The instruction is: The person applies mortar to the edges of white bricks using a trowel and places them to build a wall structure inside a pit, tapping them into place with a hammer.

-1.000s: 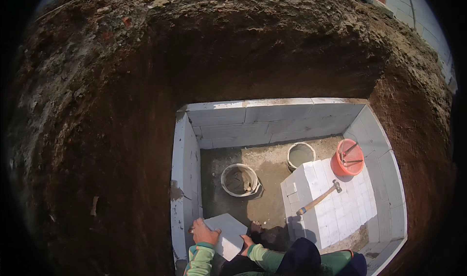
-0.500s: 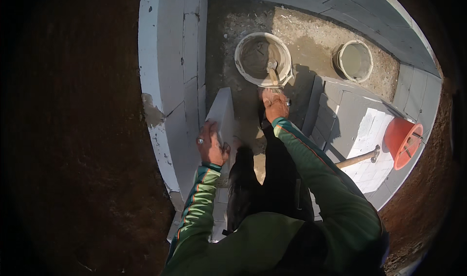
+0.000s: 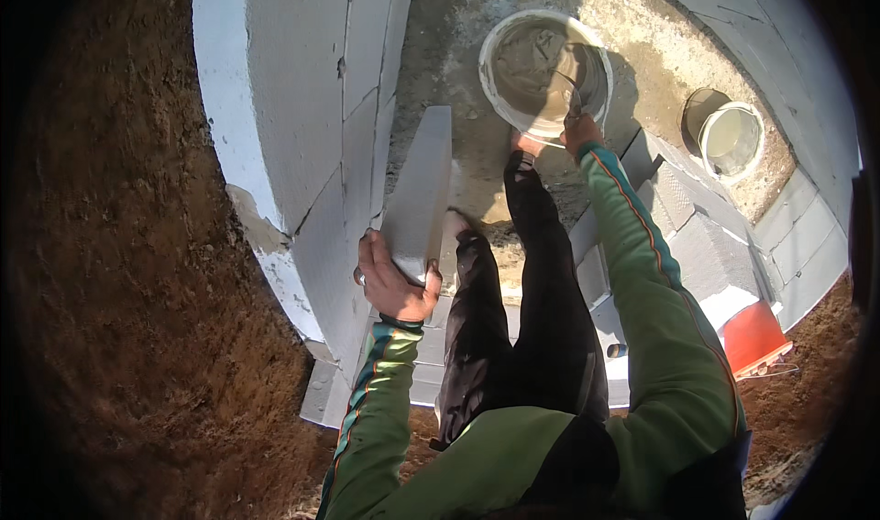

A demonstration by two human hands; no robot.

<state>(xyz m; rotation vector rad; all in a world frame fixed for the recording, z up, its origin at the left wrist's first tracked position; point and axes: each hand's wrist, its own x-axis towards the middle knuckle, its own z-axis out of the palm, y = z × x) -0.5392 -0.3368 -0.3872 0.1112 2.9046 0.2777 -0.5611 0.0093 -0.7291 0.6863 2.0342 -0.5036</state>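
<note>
My left hand (image 3: 396, 286) grips the near end of a light grey building block (image 3: 420, 190), thumb on one side and fingers on the other. The block stands on edge beside the left wall, its far end pointing away from me. Over the near right rim of a round bucket of wet grey mortar (image 3: 541, 57), my right hand (image 3: 579, 133) is closed around the handle of a trowel (image 3: 574, 96). The handle is hidden inside the hand; the trowel's thin metal part reaches into the bucket, and its blade is hard to make out.
A block wall (image 3: 302, 107) runs along the left, and another curves along the far right. On the right stand stacked grey blocks (image 3: 706, 245), an orange-red bucket (image 3: 753, 337) and a smaller pail of greyish liquid (image 3: 733, 141). Brown soil (image 3: 119, 291) lies outside the left wall.
My right hand has taken hold of the trowel and lifted its handle off the bucket's rim. My left hand stays on the block. The whole view has shifted, and the hammer is now hidden.
</note>
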